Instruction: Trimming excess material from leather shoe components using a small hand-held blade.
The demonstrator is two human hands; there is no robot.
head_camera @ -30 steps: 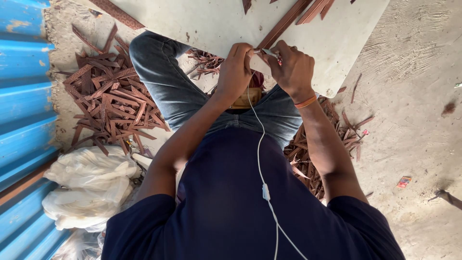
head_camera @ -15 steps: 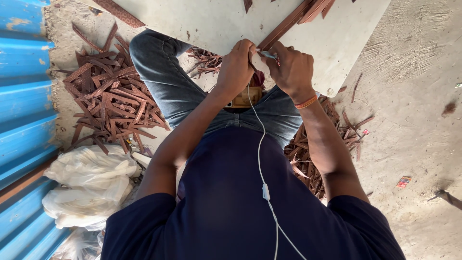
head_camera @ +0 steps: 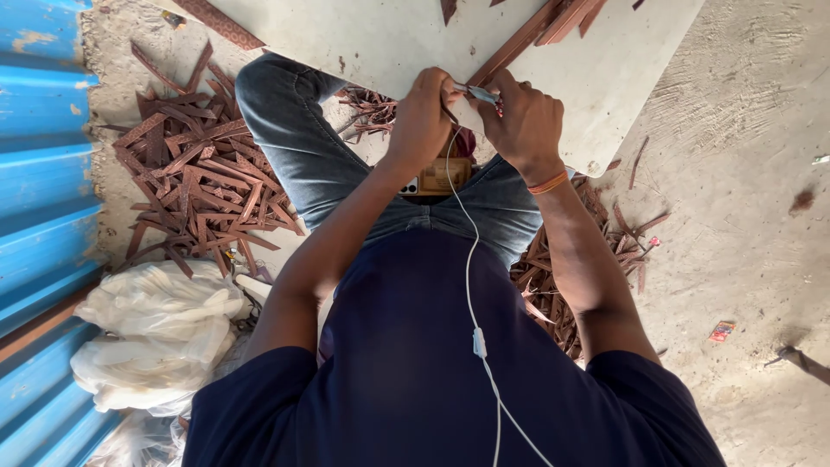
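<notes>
I sit on the ground with a pale board (head_camera: 389, 39) across my knees. My left hand (head_camera: 424, 117) and my right hand (head_camera: 523, 121) meet at the board's near edge, both closed. The right hand grips a small metal blade (head_camera: 480, 93); its tip points toward the left hand. The left hand pinches the end of a long brown strip (head_camera: 519, 43) that runs diagonally up the board. What lies under the fingers is hidden. An orange band circles my right wrist. A white earphone cable (head_camera: 471, 285) hangs down my dark blue shirt.
Heaps of brown cut strips lie on the dirt at my left (head_camera: 194, 186) and right (head_camera: 562, 285). A blue corrugated sheet (head_camera: 39, 173) stands at the left edge. White plastic bags (head_camera: 147, 333) sit beside my left elbow. A small box (head_camera: 441, 177) rests in my lap.
Both hands have stayed together at the board's edge, shifting only slightly; the blade remains in the right hand.
</notes>
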